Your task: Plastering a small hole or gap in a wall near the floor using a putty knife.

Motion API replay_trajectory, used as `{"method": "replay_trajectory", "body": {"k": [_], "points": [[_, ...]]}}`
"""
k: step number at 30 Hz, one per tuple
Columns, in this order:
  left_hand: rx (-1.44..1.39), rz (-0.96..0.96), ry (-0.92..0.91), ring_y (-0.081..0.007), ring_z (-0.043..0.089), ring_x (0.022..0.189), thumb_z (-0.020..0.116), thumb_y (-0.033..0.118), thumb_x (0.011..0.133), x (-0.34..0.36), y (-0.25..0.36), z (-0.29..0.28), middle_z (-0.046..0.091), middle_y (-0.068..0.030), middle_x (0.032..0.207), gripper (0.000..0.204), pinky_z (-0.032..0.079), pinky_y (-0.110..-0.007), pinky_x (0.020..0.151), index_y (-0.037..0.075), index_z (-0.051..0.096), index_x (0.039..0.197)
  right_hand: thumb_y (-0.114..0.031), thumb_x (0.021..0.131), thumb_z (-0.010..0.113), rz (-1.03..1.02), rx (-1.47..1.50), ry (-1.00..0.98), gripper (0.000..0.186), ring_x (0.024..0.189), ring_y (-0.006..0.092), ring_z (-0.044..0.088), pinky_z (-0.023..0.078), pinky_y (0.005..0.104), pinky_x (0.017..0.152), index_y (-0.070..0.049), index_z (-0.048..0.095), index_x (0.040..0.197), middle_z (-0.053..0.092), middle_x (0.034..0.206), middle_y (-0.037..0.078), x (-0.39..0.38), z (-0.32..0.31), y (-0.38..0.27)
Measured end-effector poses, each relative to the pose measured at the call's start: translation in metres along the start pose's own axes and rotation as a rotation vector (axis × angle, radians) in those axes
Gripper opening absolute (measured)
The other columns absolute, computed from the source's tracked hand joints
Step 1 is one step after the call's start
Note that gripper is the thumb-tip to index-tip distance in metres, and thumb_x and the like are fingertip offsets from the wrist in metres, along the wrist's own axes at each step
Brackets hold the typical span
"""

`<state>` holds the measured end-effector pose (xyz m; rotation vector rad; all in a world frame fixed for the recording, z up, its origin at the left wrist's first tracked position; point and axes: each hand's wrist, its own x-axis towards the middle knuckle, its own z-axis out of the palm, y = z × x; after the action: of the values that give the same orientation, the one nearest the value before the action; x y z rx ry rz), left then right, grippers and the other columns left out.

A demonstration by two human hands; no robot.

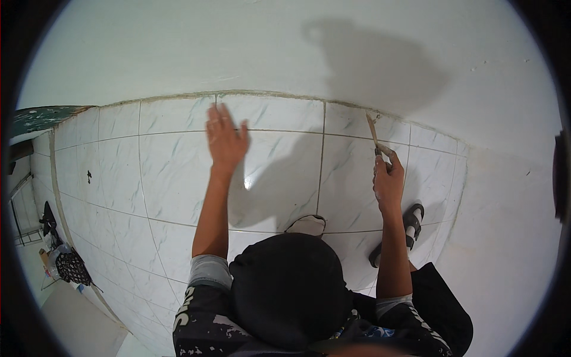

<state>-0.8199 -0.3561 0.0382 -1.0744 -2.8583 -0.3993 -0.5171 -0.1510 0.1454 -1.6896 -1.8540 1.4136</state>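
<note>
My left hand [227, 141] is stretched over the white marbled floor tiles [270, 113], close to the wall's foot. Its fingers point at the wall, thumb apart, and nothing is in it; I cannot tell whether it touches the tile. My right hand [389, 178] is closed round the handle of a thin scraper-like tool [372, 127], seen nearly edge-on. The tool's tip points toward the joint between floor and wall, beside a few small crumbs [376, 117]. Greyish residue marks the right fingers.
A pale wall [250, 47] bearing a shadow rises ahead and curves round to the right. My sandalled foot [413, 223] and another shoe tip [306, 225] stand on the tiles. Far left are a green speckled surface [47, 119], a dark patterned bag [72, 266] and a small dark scrap [90, 177].
</note>
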Motion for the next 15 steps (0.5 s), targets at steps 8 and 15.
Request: {"method": "replay_trajectory", "body": {"k": [8,15], "points": [[0.022,0.034,0.050,-0.0444,0.017,0.142,0.047,0.034,0.094,-0.020,0.015,0.009,0.019,-0.0305,0.152,0.068,0.014,-0.051,0.116,-0.005,0.026,0.146,-0.012,0.095,0.051,-0.019,0.023,-0.064,0.026,0.042,0.0024,0.034,0.027,0.0212,0.037,-0.005,0.057,0.120,0.042,0.058,-0.006,-0.004,0.021,-0.003],[-0.633,0.522,-0.301,-0.0375,0.026,0.140,0.061,0.017,0.085,-0.081,0.144,0.010,0.033,-0.0263,0.146,0.060,0.019,-0.046,0.116,-0.008,0.040,0.135,-0.014,0.095,0.053,-0.105,-0.050,-0.175,0.026,0.044,0.0071,0.040,0.032,0.0251,0.040,-0.002,0.057,0.118,0.047,0.060,-0.003,-0.013,0.052,-0.023]]}}
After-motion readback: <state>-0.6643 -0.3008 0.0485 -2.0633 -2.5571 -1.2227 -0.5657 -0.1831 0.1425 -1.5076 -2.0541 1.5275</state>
